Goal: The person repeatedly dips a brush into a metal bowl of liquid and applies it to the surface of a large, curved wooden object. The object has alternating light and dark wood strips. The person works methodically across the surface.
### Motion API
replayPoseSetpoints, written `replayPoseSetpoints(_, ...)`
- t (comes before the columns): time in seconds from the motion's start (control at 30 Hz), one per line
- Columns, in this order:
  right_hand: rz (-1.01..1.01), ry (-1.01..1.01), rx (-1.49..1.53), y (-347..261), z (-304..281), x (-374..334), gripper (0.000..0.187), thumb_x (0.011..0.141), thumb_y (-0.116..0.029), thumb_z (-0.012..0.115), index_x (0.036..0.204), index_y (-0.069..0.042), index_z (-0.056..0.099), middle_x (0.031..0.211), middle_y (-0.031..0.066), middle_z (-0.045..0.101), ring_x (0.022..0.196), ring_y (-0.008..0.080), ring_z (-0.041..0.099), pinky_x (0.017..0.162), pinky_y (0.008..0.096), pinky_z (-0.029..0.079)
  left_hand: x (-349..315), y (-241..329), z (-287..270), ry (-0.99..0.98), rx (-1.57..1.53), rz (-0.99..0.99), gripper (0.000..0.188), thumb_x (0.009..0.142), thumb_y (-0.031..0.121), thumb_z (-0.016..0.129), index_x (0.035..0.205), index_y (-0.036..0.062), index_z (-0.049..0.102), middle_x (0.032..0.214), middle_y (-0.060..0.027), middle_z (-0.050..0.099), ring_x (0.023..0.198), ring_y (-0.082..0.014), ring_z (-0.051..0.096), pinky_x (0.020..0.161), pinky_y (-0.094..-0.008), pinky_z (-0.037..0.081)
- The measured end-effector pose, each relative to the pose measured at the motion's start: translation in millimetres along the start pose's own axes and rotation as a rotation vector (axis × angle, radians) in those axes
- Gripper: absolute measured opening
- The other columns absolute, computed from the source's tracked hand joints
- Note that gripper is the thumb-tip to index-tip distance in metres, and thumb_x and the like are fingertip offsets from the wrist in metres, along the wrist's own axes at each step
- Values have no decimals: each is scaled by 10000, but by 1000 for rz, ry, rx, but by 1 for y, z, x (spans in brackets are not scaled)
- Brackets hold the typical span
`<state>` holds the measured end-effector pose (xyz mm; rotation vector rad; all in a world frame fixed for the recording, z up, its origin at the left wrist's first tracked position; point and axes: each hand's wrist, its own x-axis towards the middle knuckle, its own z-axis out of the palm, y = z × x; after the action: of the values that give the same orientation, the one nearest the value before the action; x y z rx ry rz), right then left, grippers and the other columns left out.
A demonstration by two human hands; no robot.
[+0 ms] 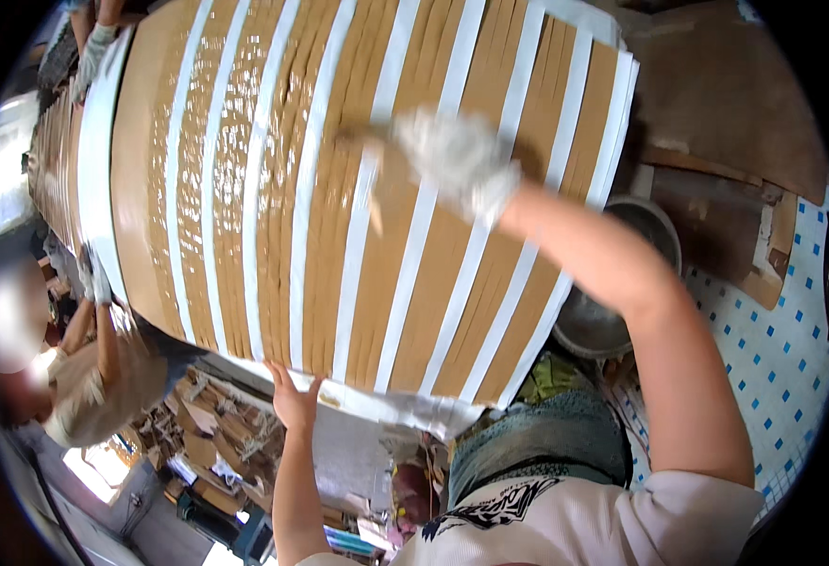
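A wide brown sheet of long strips (367, 311), divided by white bands (414, 269), lies in front of me. Its left half glistens as if wet; the right half looks dull. Over the middle, my right hand (457, 160) in a whitish work glove is closed around a tan brush-like tool (393, 189). Motion smears both, so the tool's exact kind is unclear. Bare, with fingers apart, my left hand (295, 401) touches the sheet's near edge.
A metal basin (655, 231) stands right of the sheet, beside brown boards (726, 85). At the left, a co-worker (103, 377) has gloved hands at the sheet's far left edge; another person's gloved hand (96, 52) is at top left. Scraps (216, 424) lie below.
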<state>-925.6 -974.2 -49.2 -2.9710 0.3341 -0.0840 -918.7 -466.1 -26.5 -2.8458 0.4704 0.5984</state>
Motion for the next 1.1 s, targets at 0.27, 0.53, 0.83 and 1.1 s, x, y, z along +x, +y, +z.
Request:
replayPoseSetpoints(0.27, 304, -13, 1035, 132, 17, 79, 307, 860, -411, 625, 900, -107, 643, 793, 45, 638, 735, 181, 613, 654, 368, 509, 4, 23, -18, -75, -13, -80, 1038, 693, 407, 852, 1454, -61, 323, 1538, -298, 267, 1273, -416, 497, 945, -394, 506)
replayPoseSetpoints(0.53, -32, 53, 52, 105, -15, 49, 231, 842, -266, 650, 1044, -155, 647, 883, 54, 666, 907, 274, 665, 736, 413, 534, -3, 11, -13, -88, -5, -98, 1057, 691, 410, 849, 1467, -53, 300, 1568, -255, 233, 1246, -413, 515, 935, -401, 506)
replayPoseSetpoints(0.83, 249, -10, 225, 175, -36, 122, 352, 922, -443, 554, 1030, -120, 641, 855, 76, 675, 806, 252, 639, 740, 405, 507, 8, 14, -11, -87, -38, -78, 1081, 667, 394, 858, 1461, -69, 287, 1574, -251, 214, 1250, -419, 506, 953, -401, 502)
replayPoseSetpoints(1.1, 1, 67, 216, 139, 5, 69, 309, 887, -439, 561, 1015, -186, 684, 888, 62, 693, 849, 230, 683, 722, 391, 526, -7, -5, 0, -11, -34, -43, 1121, 659, 384, 872, 1478, -66, 252, 1569, -270, 204, 1081, -409, 606, 827, -396, 545)
